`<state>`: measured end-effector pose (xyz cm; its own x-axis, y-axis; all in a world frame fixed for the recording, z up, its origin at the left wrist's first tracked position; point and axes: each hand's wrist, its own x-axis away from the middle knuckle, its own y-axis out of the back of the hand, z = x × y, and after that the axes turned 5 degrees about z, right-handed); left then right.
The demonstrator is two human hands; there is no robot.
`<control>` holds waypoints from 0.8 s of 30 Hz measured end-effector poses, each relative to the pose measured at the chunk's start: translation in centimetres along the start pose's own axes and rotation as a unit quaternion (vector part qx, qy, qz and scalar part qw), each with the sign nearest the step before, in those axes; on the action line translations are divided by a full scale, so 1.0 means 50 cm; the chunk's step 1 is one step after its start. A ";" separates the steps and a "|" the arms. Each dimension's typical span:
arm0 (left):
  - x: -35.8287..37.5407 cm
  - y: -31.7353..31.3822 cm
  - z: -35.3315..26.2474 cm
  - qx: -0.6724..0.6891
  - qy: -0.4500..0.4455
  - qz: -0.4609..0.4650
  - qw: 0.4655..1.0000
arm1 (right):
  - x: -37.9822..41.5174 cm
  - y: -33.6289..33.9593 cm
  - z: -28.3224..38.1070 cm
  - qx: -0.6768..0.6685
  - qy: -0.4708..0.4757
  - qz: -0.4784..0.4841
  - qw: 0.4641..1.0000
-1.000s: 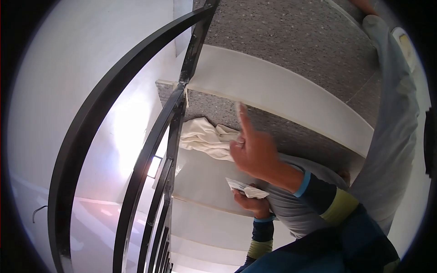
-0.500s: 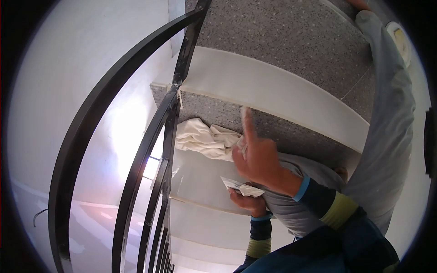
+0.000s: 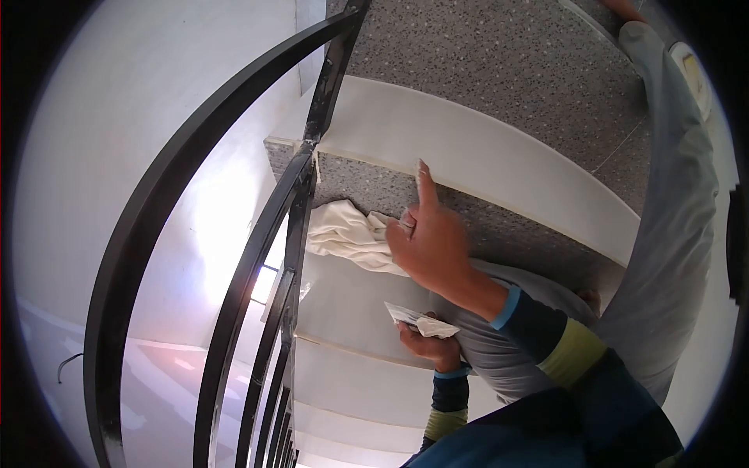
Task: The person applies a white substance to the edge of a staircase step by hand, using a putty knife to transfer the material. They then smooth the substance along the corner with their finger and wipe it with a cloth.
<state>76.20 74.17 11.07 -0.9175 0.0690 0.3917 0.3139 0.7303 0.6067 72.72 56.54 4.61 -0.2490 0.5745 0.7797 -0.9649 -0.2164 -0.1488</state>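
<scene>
My right hand (image 3: 437, 242) points its index finger at the seam under the white riser (image 3: 468, 148), along the back edge of the speckled grey tread (image 3: 351, 182). White paste coats the fingertip and thumb; the other fingers are curled and nothing is held between them. Lower down, my left hand (image 3: 431, 349) grips a flat scraper (image 3: 402, 313) with a lump of white paste (image 3: 433, 326) on it. A crumpled cream cloth (image 3: 343, 232) lies on the tread, partly behind my right hand.
Black metal railing (image 3: 148, 171) curves along the left side, with a white wall (image 3: 179, 86) beyond it. My grey-trousered leg (image 3: 679, 195) is at the right, near a pale container (image 3: 692, 76). More white stair risers (image 3: 351, 382) run downward below.
My right hand has shifted slightly up and left, its fingertip now higher at the riser's lower edge. The left hand still holds the scraper; the view has moved slightly.
</scene>
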 end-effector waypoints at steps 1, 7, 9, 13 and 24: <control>-0.001 -0.001 0.000 -0.001 0.000 0.000 1.000 | -0.007 -0.006 0.006 -0.010 0.011 -0.001 1.000; -0.002 0.020 0.012 -0.025 0.014 -0.002 1.000 | -0.018 -0.036 0.028 -0.063 0.134 0.064 0.987; 0.001 0.032 0.019 -0.049 0.014 0.002 0.999 | -0.003 -0.025 0.023 -0.061 0.156 0.087 0.982; 0.017 0.027 0.012 -0.179 -0.056 0.033 0.982 | 0.045 0.018 -0.004 -0.051 0.098 0.110 0.988; 0.003 -0.022 -0.024 0.000 -0.001 0.035 0.999 | 0.170 0.159 -0.123 -0.024 0.003 0.015 1.000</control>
<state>76.02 72.56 11.27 -0.8938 0.1207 0.4320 0.3773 0.7230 0.5787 62.41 64.54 6.30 -0.2783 0.5725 0.7712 -0.9598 -0.1951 -0.2016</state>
